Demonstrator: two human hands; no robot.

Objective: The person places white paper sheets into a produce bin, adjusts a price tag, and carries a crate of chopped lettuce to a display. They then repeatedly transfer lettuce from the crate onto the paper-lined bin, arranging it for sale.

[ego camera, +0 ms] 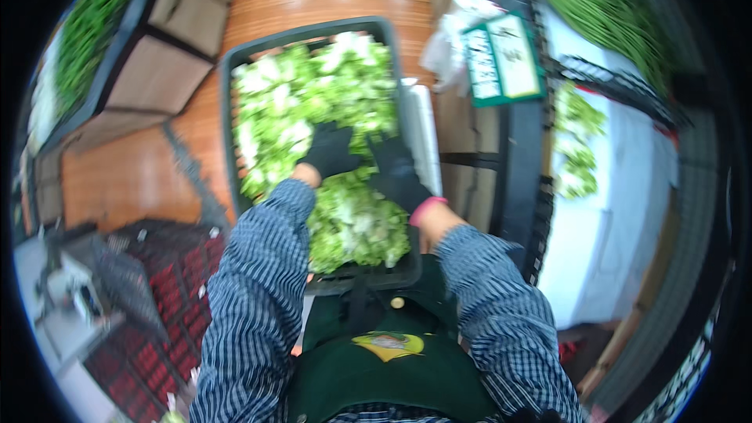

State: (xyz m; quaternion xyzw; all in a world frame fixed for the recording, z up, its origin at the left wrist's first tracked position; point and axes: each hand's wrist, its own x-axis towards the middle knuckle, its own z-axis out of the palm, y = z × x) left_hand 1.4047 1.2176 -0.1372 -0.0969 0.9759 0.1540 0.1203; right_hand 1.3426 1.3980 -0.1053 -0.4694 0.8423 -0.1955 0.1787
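Observation:
A dark plastic crate (228, 123) full of pale green leafy lettuce (358, 223) stands before me. Both of my hands wear black gloves and rest among the leaves near the crate's middle. My left hand (332, 150) lies on the lettuce with its fingertips partly sunk in the leaves. Beside it, my right hand (396, 170) reaches in over the right side, fingers forward, touching lettuce. The picture is blurred there, and whether either hand grips a head cannot be told.
At right, a shelf (523, 147) holds lettuce (578, 141) and long green stalks (599, 17). A green-framed price sign (505, 59) and plastic bags (461, 35) hang at its edge. Another shelf with greens (97, 29) is at upper left; a dark red mat (170, 288) and a scale-like device (76, 291) are lower left.

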